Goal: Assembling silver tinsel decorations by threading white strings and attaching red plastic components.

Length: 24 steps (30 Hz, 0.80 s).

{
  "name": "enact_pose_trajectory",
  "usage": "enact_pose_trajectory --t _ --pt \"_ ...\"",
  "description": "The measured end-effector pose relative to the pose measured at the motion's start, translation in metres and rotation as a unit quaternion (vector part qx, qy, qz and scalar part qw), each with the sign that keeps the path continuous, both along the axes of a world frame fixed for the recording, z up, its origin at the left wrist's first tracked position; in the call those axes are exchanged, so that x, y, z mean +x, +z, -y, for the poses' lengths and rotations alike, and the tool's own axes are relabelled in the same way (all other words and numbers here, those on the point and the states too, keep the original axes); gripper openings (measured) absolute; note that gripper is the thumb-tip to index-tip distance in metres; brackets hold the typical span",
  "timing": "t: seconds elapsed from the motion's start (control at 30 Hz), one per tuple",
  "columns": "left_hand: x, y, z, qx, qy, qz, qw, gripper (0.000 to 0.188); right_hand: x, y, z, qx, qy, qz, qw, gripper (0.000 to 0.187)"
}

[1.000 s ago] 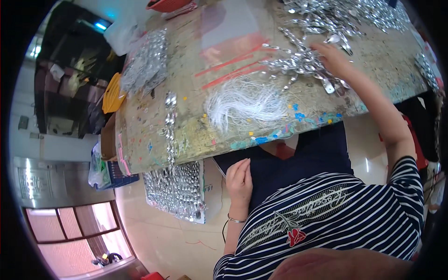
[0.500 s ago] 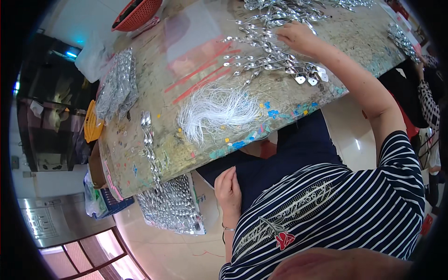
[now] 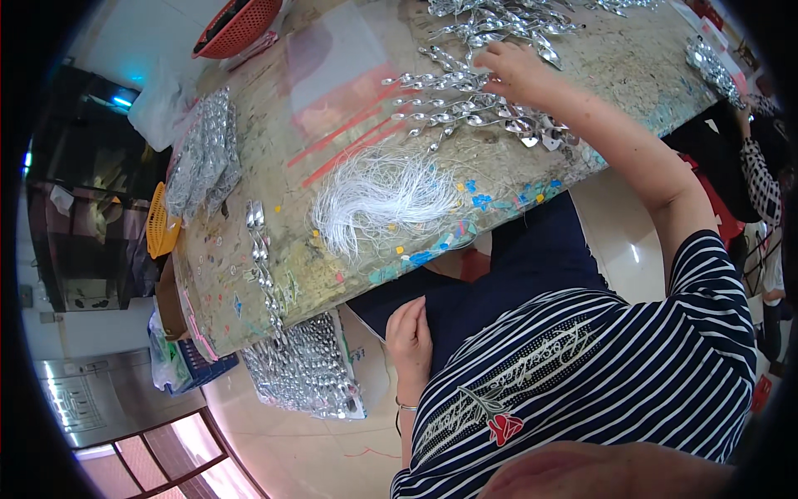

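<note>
My right hand (image 3: 519, 73) reaches across the worktable (image 3: 349, 287), its bent fingers on a twisted silver strand (image 3: 446, 56) among several laid side by side. More shiny twisted strands (image 3: 499, 33) are heaped beyond it. Between my two hands lies a loose bundle of white thread (image 3: 382, 204) near the table's front edge. Down by my lap, my left hand (image 3: 409, 333) is closed, fingers pressed together; whether anything is inside is hidden.
Left on the table are a bagged pile of silver strands (image 3: 202, 158) and one separate strand (image 3: 259, 241). Silver strands in a bundle (image 3: 303, 370) hang below the edge. A red basket (image 3: 238, 29) stands far left, a yellow basket (image 3: 160, 220) nearer. At far right is another person's sleeve (image 3: 758, 187).
My right hand has shifted slightly left over the strands, and the strands under it lie a little differently. My left hand stays where it was.
</note>
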State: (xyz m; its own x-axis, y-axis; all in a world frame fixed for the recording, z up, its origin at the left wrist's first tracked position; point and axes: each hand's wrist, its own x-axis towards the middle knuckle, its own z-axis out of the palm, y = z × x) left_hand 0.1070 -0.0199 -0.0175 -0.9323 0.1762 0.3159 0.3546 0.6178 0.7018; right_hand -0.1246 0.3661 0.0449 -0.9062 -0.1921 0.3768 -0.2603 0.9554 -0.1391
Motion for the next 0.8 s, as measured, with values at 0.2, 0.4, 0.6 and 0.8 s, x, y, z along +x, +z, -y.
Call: enact_pose_trajectory --t 0.2,0.4,0.6,0.8 --pt "0.003 -0.001 -0.001 0.003 -0.002 0.02 1.0 0.017 -0.003 0.0 0.012 0.024 0.006 0.044 0.999 0.016" --pt "0.004 -0.004 -0.001 0.004 -0.015 0.036 0.999 0.016 -0.005 -0.013 0.003 0.036 0.007 0.024 0.999 0.011" --pt "0.004 -0.004 -0.003 0.006 -0.029 0.041 0.999 0.015 0.011 0.014 0.015 -0.023 0.008 0.071 0.997 0.011" --pt "0.004 -0.002 -0.006 0.002 -0.042 0.052 0.998 0.015 -0.013 -0.015 0.004 0.002 0.04 0.04 0.998 0.012"
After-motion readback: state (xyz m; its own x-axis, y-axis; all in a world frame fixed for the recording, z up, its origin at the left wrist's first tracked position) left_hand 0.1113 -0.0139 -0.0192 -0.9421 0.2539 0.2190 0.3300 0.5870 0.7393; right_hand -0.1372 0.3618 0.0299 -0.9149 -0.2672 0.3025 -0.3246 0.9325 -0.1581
